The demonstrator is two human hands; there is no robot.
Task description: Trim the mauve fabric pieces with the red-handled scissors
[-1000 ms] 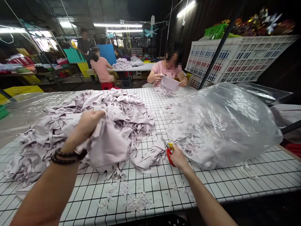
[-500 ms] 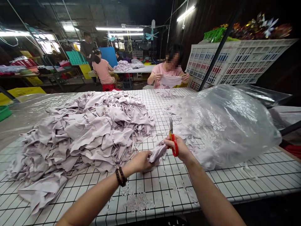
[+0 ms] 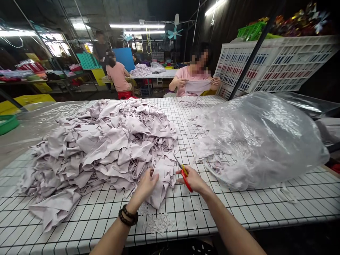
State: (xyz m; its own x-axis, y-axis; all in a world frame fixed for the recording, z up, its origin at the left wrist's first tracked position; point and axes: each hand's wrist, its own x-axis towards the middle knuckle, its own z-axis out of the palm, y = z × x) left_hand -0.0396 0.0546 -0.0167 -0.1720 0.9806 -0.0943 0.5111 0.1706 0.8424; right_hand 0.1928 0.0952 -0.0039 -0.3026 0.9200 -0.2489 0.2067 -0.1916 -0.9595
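My left hand [image 3: 146, 184], with dark beaded bracelets at its wrist, pinches the left edge of a pale lilac fabric piece [image 3: 164, 173]. This piece hangs partly spread over the table. In my right hand [image 3: 195, 181] is a pair of scissors [image 3: 186, 180] with red handles, its blades pointing up and left by the fabric's right edge. Whether the blades touch the fabric I cannot tell. A large heap of similar fabric pieces [image 3: 106, 141] lies to the left, against the held piece. Small fabric snippets [image 3: 160, 224] are scattered on the table below my hands.
A big clear plastic bag [image 3: 265, 141] with pale fabric in it lies on the right of the grid-patterned table [image 3: 228, 216]. Across the table a person [image 3: 195, 74] in pink holds up a fabric piece. White crates [image 3: 265, 67] stand at the back right.
My left hand has moved left and the fabric, bunched between both hands before, is now spread out. My right hand has lowered and moved slightly left, and the scissors have tipped leftward.
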